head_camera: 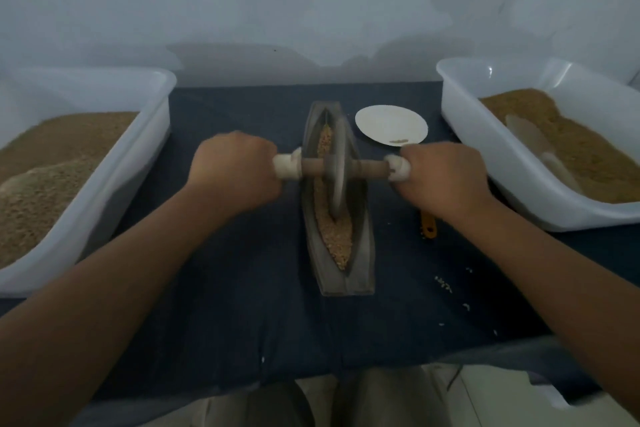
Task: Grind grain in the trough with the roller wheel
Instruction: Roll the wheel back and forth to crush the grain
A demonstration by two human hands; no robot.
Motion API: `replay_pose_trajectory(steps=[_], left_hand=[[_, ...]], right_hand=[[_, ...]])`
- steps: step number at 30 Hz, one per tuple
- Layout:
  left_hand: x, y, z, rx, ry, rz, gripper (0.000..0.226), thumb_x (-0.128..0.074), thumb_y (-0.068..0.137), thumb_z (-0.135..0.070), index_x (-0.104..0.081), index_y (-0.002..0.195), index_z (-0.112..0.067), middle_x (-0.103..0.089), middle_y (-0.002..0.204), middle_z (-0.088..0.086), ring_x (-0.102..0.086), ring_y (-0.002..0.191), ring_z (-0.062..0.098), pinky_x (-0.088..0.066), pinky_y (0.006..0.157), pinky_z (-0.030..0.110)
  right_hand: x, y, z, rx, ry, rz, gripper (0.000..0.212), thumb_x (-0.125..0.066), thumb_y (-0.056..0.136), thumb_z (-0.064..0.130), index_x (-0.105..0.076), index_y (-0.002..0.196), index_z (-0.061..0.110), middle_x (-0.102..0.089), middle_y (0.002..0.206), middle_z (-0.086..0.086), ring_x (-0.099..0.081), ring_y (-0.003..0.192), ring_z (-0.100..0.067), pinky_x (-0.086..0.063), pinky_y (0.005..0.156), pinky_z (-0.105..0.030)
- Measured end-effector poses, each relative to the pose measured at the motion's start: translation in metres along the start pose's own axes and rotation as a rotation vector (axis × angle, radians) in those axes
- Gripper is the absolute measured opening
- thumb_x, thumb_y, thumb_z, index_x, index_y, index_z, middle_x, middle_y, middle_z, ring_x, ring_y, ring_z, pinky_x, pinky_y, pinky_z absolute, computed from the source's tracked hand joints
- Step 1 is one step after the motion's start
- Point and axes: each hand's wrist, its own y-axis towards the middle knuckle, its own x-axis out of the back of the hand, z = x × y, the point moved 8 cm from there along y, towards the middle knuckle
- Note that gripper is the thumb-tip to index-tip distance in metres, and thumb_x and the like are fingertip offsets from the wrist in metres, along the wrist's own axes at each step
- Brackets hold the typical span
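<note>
Two white plastic tubs flank my view: the left tub (138, 163) at the left edge of the frame holds heaped brown meal (52, 166), and the right tub (485, 149) at the right edge holds more brown meal with a pale scoop-like piece (526, 135) lying half sunk in it. Between them the worktop (225, 288) is covered in dark blue cloth. A white paper plate (391, 123) sits just right of the trough's far end, with a few grains near its closer rim. A small yellow tool (428, 225) lies on the cloth at centre right, partly hidden under my right forearm; I cannot tell what it is. Loose grains (443, 284) are scattered on the cloth lower right of centre.

In the middle of the frame the grey boat-shaped trough (360, 253) runs lengthwise away from me, with its channel filled with tan grain (334, 236). The roller wheel (336, 177) stands upright on its edge in the channel, around the trough's middle, and its wooden axle (374, 168) lies crosswise over both rims.

My left hand (239, 166) has its fingers wrapped tight round the white-bound left end (285, 166) of the axle, knuckles up. My right hand (446, 177) grips the white-bound right end (398, 168) the same way. Both hands are fully closed round the axle ends, just outside the trough walls and level with each other.
</note>
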Motion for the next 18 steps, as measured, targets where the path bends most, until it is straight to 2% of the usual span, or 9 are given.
replay_pose_trajectory(steps=[2, 4, 6, 9, 11, 13, 14, 16, 18], left_hand=[[0.004, 0.03, 0.0, 0.056, 0.006, -0.001, 0.035, -0.063, 0.078, -0.047, -0.043, 0.061, -0.025, -0.045, 0.062, -0.006, -0.055, 0.063, 0.029, -0.043, 0.06, 0.032], [0.005, 0.047, 0.001, 0.094, -0.02, 0.036, 0.034, -0.063, 0.078, -0.05, -0.047, 0.063, -0.024, -0.049, 0.065, -0.004, -0.056, 0.065, 0.029, -0.045, 0.061, 0.033], [0.006, 0.044, 0.0, 0.101, -0.056, 0.07, 0.03, -0.064, 0.078, -0.048, -0.051, 0.066, -0.024, -0.054, 0.068, -0.003, -0.061, 0.069, 0.029, -0.048, 0.062, 0.034], [0.002, 0.011, 0.002, 0.078, -0.079, 0.099, 0.024, -0.059, 0.077, -0.042, -0.05, 0.064, -0.024, -0.051, 0.065, -0.007, -0.063, 0.068, 0.028, -0.045, 0.06, 0.033], [0.001, -0.021, 0.002, 0.019, -0.08, 0.046, 0.026, -0.055, 0.075, -0.046, -0.047, 0.06, -0.027, -0.046, 0.059, -0.012, -0.05, 0.053, 0.019, -0.037, 0.053, 0.028], [0.008, -0.044, 0.0, -0.026, -0.094, -0.044, 0.032, -0.051, 0.073, -0.053, -0.039, 0.055, -0.029, -0.036, 0.052, -0.015, -0.029, 0.044, 0.01, -0.024, 0.049, 0.023], [0.008, -0.044, 0.001, -0.041, -0.082, -0.058, 0.033, -0.049, 0.072, -0.055, -0.037, 0.055, -0.03, -0.034, 0.051, -0.016, -0.026, 0.044, 0.01, -0.022, 0.049, 0.023], [0.004, -0.022, -0.001, -0.039, -0.031, -0.009, 0.03, -0.048, 0.071, -0.055, -0.041, 0.057, -0.028, -0.039, 0.056, -0.012, -0.039, 0.049, 0.019, -0.032, 0.052, 0.027], [0.001, 0.015, -0.001, 0.008, 0.007, 0.052, 0.028, -0.055, 0.072, -0.051, -0.05, 0.063, -0.024, -0.05, 0.064, -0.006, -0.057, 0.062, 0.028, -0.042, 0.058, 0.032]], right_hand=[[-0.015, 0.029, -0.004, -0.085, -0.032, 0.042, 0.037, -0.041, 0.093, 0.055, -0.05, 0.07, 0.028, -0.052, 0.064, 0.008, -0.046, 0.055, -0.014, -0.039, 0.054, -0.03], [-0.018, 0.054, -0.007, -0.119, -0.039, 0.036, 0.036, -0.047, 0.099, 0.045, -0.049, 0.069, 0.026, -0.055, 0.067, 0.003, -0.052, 0.06, -0.02, -0.043, 0.058, -0.033], [-0.014, 0.063, -0.006, -0.092, -0.065, 0.054, 0.036, -0.052, 0.099, 0.042, -0.051, 0.068, 0.024, -0.053, 0.065, 0.002, -0.055, 0.061, -0.022, -0.045, 0.059, -0.034], [-0.009, 0.039, -0.004, -0.011, -0.084, 0.102, 0.032, -0.059, 0.093, 0.041, -0.049, 0.066, 0.027, -0.048, 0.06, 0.008, -0.044, 0.053, -0.011, -0.033, 0.051, -0.029], [0.008, 0.008, 0.006, 0.1, -0.087, 0.0, 0.03, -0.057, 0.083, 0.044, -0.043, 0.06, 0.03, -0.039, 0.051, 0.012, -0.036, 0.043, -0.006, -0.028, 0.044, -0.024], [0.019, -0.016, 0.009, 0.156, 0.001, -0.082, 0.026, -0.046, 0.074, 0.048, -0.039, 0.056, 0.03, -0.029, 0.046, 0.014, -0.029, 0.038, -0.004, -0.03, 0.037, -0.021], [0.017, -0.018, 0.006, 0.143, 0.023, -0.087, 0.026, -0.042, 0.073, 0.051, -0.041, 0.056, 0.03, -0.028, 0.046, 0.014, -0.029, 0.038, -0.003, -0.034, 0.037, -0.022], [0.005, -0.005, 0.0, 0.05, -0.002, -0.03, 0.034, -0.036, 0.075, 0.058, -0.046, 0.059, 0.03, -0.038, 0.049, 0.013, -0.04, 0.042, -0.007, -0.043, 0.043, -0.026], [-0.013, 0.02, -0.007, -0.062, -0.035, 0.071, 0.039, -0.035, 0.084, 0.06, -0.05, 0.066, 0.029, -0.051, 0.059, 0.01, -0.051, 0.052, -0.013, -0.05, 0.053, -0.031]])
